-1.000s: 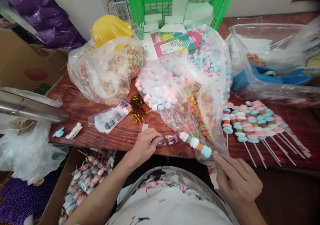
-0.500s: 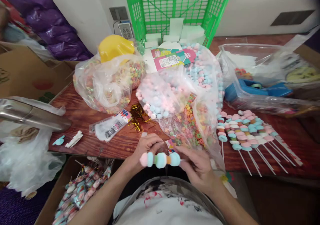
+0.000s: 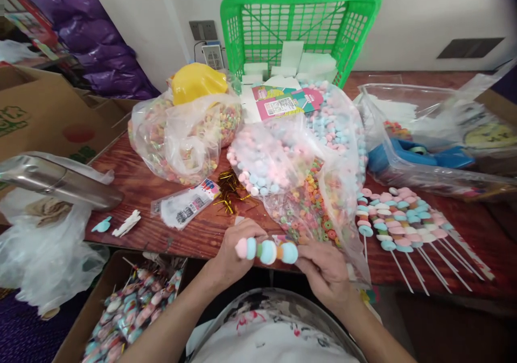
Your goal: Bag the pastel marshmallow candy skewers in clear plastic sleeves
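Note:
A candy skewer (image 3: 267, 251) of pink, blue and white marshmallows with green and orange rings lies sideways between my hands. My right hand (image 3: 325, 269) pinches its right end, where the stick is mostly hidden. My left hand (image 3: 241, 247) is closed behind the pink and blue left end; what its fingertips hold is hidden. Just beyond are a bag of fruit-coloured rings (image 3: 311, 204) and a bag of pink and blue marshmallows (image 3: 266, 158). Finished skewers (image 3: 404, 217) lie in a row on the table at the right.
A green basket (image 3: 301, 21) stands at the back. Clear wrappers (image 3: 188, 207), gold ties (image 3: 230, 188) and a steel flask (image 3: 60, 180) lie left. A box of wrapped skewers (image 3: 135, 304) sits below the table edge. A clear bin (image 3: 436, 177) holds a blue tape dispenser (image 3: 420, 155).
The view has shifted, so the table things appear slightly lower and further right. My right fingers have drawn in more closely at the skewer's right end.

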Demonstrator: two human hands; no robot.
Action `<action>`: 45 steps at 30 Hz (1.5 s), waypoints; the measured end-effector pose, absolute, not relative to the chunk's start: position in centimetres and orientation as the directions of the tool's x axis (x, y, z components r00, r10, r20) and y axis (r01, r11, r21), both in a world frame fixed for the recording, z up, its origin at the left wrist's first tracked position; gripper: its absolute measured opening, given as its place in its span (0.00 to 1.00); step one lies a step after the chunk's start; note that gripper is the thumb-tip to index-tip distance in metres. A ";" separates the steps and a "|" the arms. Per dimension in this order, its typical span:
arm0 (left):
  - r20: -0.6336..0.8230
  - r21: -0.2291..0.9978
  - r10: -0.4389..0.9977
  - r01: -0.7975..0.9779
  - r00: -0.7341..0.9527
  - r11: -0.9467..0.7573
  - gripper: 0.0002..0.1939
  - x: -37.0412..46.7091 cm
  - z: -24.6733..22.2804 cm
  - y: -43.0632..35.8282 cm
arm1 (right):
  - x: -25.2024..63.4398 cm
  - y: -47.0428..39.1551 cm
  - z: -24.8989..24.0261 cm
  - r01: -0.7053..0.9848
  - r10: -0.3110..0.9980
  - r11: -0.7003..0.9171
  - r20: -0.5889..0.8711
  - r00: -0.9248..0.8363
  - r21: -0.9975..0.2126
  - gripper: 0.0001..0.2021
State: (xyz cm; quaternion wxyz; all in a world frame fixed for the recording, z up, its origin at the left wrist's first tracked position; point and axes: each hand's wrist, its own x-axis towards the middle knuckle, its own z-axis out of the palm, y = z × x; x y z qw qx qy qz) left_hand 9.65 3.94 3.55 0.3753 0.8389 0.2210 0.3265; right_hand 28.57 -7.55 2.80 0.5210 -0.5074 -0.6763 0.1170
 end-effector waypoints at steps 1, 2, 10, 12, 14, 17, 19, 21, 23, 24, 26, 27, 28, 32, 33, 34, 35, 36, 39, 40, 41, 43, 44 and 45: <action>0.407 0.726 0.613 0.168 0.677 -0.667 0.11 9.5 3.6 4.0 | 28.8 -7.9 2.2 0.532 0.815 0.404 0.557 0.161 -0.744 0.12; 0.425 0.674 0.611 0.217 0.668 -0.706 0.11 9.3 3.5 4.0 | 29.2 -8.3 1.5 0.504 0.804 0.346 0.527 0.276 -0.791 0.13; 0.238 0.688 0.710 0.400 0.663 -0.605 0.12 9.4 0.0 3.6 | 33.5 -13.2 -0.4 0.672 0.724 0.198 0.569 0.391 -0.714 0.15; 0.198 0.739 0.732 0.391 0.652 -0.548 0.11 9.5 -0.2 3.7 | 33.8 -14.4 -0.3 0.715 0.761 0.198 0.565 0.319 -0.670 0.15; 0.157 0.771 0.735 0.383 0.659 -0.509 0.11 9.6 0.1 3.9 | 33.8 -15.3 -0.3 0.742 0.784 0.197 0.557 0.273 -0.641 0.14; 0.115 0.795 0.736 0.383 0.667 -0.471 0.10 9.7 0.6 4.3 | 33.8 -16.1 -0.6 0.801 0.778 0.211 0.592 0.210 -0.561 0.15; 0.098 0.795 0.737 0.393 0.669 -0.462 0.10 9.8 0.7 4.4 | 33.7 -16.0 -0.7 0.835 0.768 0.233 0.621 0.157 -0.499 0.14; 0.090 0.789 0.731 0.400 0.676 -0.467 0.10 9.8 0.6 4.5 | 33.6 -15.7 -0.9 0.859 0.764 0.255 0.637 0.102 -0.444 0.13; 0.088 0.786 0.725 0.399 0.683 -0.472 0.10 9.7 0.5 4.5 | 33.5 -15.1 -1.0 0.877 0.768 0.265 0.638 0.059 -0.400 0.12; 0.089 0.788 0.721 0.395 0.687 -0.473 0.10 9.7 0.4 4.5 | 33.5 -14.9 -1.0 0.884 0.771 0.266 0.636 0.045 -0.385 0.12; 0.097 0.793 0.713 0.379 0.694 -0.477 0.10 9.5 0.4 4.5 | 33.5 -14.5 -0.9 0.888 0.774 0.266 0.633 0.035 -0.375 0.11; 0.103 0.794 0.708 0.370 0.699 -0.481 0.10 9.5 0.3 4.4 | 33.6 -14.3 -0.9 0.887 0.772 0.267 0.635 0.038 -0.377 0.11; 0.109 0.795 0.703 0.363 0.703 -0.486 0.10 9.4 0.3 4.4 | 33.7 -14.3 -0.8 0.884 0.767 0.269 0.640 0.043 -0.382 0.11; 0.109 0.800 0.702 0.357 0.704 -0.482 0.10 9.3 0.3 4.5 | 33.9 -14.3 -0.3 0.872 0.746 0.266 0.660 0.083 -0.410 0.11; 0.105 0.801 0.703 0.360 0.703 -0.479 0.10 9.3 0.3 4.5 | 33.9 -14.3 -0.2 0.870 0.744 0.260 0.661 0.097 -0.420 0.11; 0.100 0.800 0.703 0.363 0.704 -0.477 0.10 9.3 0.3 4.5 | 33.8 -14.3 -0.2 0.869 0.745 0.252 0.659 0.107 -0.426 0.12; 0.094 0.799 0.702 0.368 0.706 -0.477 0.10 9.4 0.3 4.6 | 33.7 -14.4 -0.2 0.872 0.745 0.244 0.658 0.111 -0.424 0.12; 0.087 0.796 0.701 0.373 0.708 -0.476 0.10 9.4 0.3 4.6 | 33.5 -14.4 -0.2 0.878 0.744 0.240 0.659 0.107 -0.413 0.12; 0.065 0.790 0.697 0.390 0.714 -0.473 0.11 9.5 0.4 4.8 | 33.1 -14.4 -0.7 0.907 0.735 0.250 0.676 0.050 -0.339 0.13; 0.059 0.790 0.697 0.393 0.715 -0.471 0.11 9.5 0.4 4.8 | 33.0 -14.4 -0.9 0.916 0.732 0.255 0.681 0.025 -0.308 0.13; 0.056 0.790 0.697 0.395 0.715 -0.469 0.11 9.6 0.4 4.8 | 32.9 -14.5 -1.0 0.923 0.734 0.261 0.679 0.000 -0.282 0.14; 0.052 0.786 0.698 0.402 0.714 -0.469 0.11 9.6 0.4 4.9 | 32.8 -14.6 -1.4 0.937 0.736 0.263 0.676 -0.041 -0.230 0.14; 0.051 0.782 0.697 0.406 0.715 -0.473 0.11 9.7 0.4 4.9 | 32.9 -14.7 -1.5 0.943 0.736 0.260 0.675 -0.055 -0.206 0.15; 0.050 0.775 0.696 0.411 0.716 -0.480 0.11 9.7 0.5 4.9 | 33.0 -14.8 -1.6 0.949 0.735 0.254 0.675 -0.063 -0.187 0.15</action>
